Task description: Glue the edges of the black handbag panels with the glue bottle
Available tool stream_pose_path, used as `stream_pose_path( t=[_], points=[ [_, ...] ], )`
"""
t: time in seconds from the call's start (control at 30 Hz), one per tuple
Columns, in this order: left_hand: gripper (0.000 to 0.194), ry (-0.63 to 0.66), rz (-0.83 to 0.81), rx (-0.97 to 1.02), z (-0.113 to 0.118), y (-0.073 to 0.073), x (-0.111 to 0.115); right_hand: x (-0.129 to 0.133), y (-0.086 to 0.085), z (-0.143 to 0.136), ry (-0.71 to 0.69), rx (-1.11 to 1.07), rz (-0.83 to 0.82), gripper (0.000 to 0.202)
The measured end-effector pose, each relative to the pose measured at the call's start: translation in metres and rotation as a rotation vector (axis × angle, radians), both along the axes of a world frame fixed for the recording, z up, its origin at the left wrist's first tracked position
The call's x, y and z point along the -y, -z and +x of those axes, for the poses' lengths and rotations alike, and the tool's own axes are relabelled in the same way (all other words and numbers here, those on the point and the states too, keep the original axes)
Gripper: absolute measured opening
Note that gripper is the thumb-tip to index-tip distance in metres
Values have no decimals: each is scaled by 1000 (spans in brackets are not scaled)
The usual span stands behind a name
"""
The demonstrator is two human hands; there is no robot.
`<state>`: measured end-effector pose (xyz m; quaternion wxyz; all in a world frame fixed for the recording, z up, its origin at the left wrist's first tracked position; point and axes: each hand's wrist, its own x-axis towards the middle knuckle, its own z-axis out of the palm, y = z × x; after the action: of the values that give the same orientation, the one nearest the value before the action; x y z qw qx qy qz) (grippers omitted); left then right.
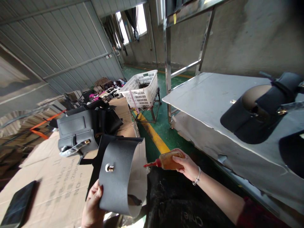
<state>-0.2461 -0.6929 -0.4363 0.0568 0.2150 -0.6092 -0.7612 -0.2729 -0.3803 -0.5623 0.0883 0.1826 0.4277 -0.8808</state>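
Gripping the panel (116, 180) in the left hand (93, 198), by its near left corner, with the thumb on the dark face; held curled over at the right edge of the bench (59, 177). Gripping the bottle (169, 160) in the right hand (186, 164), with its red nozzle (152, 164) aimed at the panel's pale inside from beyond the bench's right edge; cannot tell whether touching.

Could squeeze too hard and flood the inside, or smear the dark face and the clasp (110, 168) by letting the tip stray across the edge. Could drip on the black cloth (171, 196) below, from tilting the bottle clear of the panel. Could lose the curl, with only one corner visibly held, and knock the nozzle. Less likely to spot the phone (19, 204) near the bench's near left corner, being well apart.
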Motion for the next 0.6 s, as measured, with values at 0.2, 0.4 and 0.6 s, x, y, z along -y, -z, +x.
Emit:
stream_pose_path(
  t=[0.2,0.4,0.6],
  points=[
    [54,44,11,13,-4,11,16,4,9,37,-157,18,-32,56],
    [54,15,19,3,-2,9,13,12,5,57,-207,60,-75,60],
    [53,26,30,-10,1,5,5,6,1,54,-84,65,-6,57]
  ],
)
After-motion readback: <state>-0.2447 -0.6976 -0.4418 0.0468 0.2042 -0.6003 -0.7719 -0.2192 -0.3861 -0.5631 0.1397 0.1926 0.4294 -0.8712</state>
